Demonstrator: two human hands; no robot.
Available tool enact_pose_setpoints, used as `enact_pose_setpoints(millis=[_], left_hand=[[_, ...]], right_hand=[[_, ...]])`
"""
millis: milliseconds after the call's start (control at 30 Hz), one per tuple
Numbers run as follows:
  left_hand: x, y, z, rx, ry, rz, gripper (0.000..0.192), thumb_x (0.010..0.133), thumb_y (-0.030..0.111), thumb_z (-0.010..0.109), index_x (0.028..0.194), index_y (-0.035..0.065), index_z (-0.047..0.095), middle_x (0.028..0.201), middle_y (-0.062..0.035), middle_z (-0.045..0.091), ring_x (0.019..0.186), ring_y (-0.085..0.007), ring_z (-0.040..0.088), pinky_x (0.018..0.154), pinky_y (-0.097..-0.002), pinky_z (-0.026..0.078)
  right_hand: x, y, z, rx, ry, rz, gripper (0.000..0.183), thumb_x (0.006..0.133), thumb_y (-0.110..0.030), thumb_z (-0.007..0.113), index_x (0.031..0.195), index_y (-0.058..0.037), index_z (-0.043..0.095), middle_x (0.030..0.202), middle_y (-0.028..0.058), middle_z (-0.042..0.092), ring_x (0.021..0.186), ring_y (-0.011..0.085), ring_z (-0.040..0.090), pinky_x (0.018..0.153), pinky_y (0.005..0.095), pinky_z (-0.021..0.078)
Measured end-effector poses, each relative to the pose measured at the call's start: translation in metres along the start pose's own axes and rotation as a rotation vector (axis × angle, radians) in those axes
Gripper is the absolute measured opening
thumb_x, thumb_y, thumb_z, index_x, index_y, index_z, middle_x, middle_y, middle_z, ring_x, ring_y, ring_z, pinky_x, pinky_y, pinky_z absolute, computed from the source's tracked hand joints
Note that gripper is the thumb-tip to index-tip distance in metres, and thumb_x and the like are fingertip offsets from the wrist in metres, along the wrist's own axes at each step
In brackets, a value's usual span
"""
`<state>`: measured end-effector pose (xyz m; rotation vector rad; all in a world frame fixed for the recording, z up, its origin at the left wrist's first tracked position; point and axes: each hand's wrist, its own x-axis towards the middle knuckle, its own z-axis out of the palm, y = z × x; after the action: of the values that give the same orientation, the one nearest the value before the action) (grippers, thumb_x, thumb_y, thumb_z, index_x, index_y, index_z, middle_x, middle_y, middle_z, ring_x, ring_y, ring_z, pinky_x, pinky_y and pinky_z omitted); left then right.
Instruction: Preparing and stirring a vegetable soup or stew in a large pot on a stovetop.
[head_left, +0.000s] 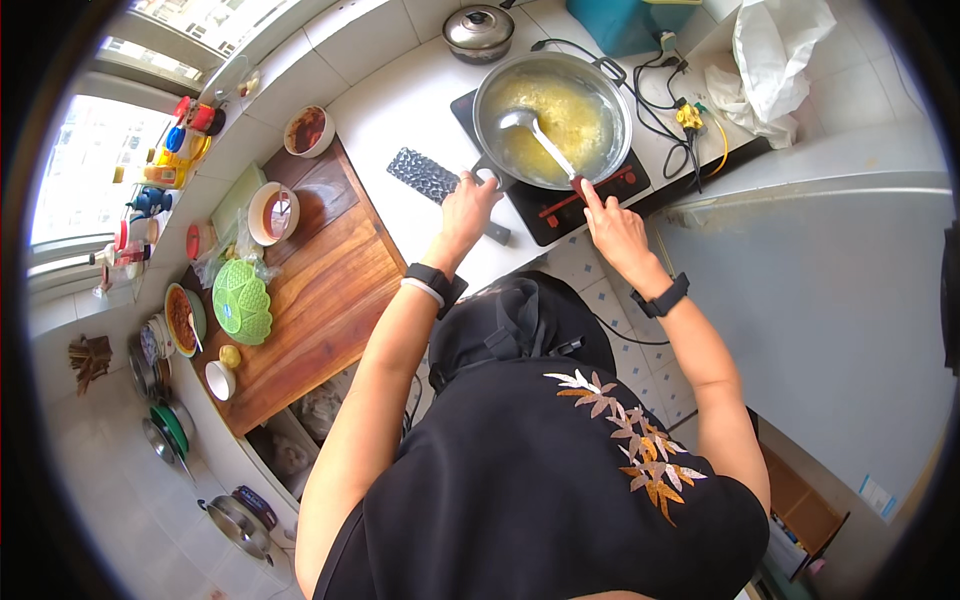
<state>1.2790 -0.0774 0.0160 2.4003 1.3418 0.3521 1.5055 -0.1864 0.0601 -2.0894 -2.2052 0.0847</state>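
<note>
A wide metal pan (627, 127) with a cloudy yellow liquid (559, 90) in it stands on a black induction cooktop (555, 217). My left hand (468, 208) grips the pan's near-left side handle (489, 174) with its fingertips. Below that hand, a cleaver with a dark hammered blade (420, 172) lies on the white counter (390, 97). My right hand (616, 231) holds the dark red grip of a metal ladle (553, 150), index finger stretched along it. The ladle's bowl rests at the liquid's surface, towards the pan's left side.
Left, a wooden board (330, 300) bears a bowl of reddish sauce (274, 214) and a green lattice cover (241, 301). Behind the pan sits a lidded pot (478, 34). Cables and a yellow plug (688, 116) lie right of it, near a grey appliance surface (817, 300).
</note>
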Motion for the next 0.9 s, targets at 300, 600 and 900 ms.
enact_pose_setpoints(millis=[300,600,900], left_hand=[[0.0,0.0,0.001,0.012,-0.011,-0.019,0.021,0.08,0.026,0.059,0.092,0.0091,0.053,0.093,-0.0236,0.048,0.075,-0.0342,0.058,0.06,-0.043,0.049],[0.0,0.001,0.001,0.01,-0.009,-0.022,0.022,0.08,0.025,0.06,0.092,0.0083,0.053,0.094,-0.0242,0.048,0.077,-0.0344,0.058,0.061,-0.0428,0.049],[-0.003,0.001,0.002,-0.006,-0.003,-0.01,0.021,0.08,0.026,0.06,0.091,0.0089,0.054,0.093,-0.0234,0.048,0.077,-0.0345,0.058,0.062,-0.0427,0.049]], right_hand=[[0.018,0.033,0.013,-0.105,0.041,0.12,0.046,0.085,-0.024,0.052,0.129,-0.0111,0.043,0.068,0.014,0.056,0.055,0.0287,0.061,0.05,0.0377,0.0505],[-0.004,0.027,-0.022,1.038,-0.281,0.568,0.045,0.092,-0.02,0.043,0.136,-0.0134,0.033,0.064,0.0029,0.051,0.042,0.0084,0.042,0.038,0.0229,0.0367],[0.002,0.021,-0.031,1.8,-0.501,0.719,0.039,0.094,-0.02,0.039,0.132,-0.0096,0.036,0.066,0.0025,0.049,0.041,0.0049,0.035,0.032,0.0168,0.0269]])
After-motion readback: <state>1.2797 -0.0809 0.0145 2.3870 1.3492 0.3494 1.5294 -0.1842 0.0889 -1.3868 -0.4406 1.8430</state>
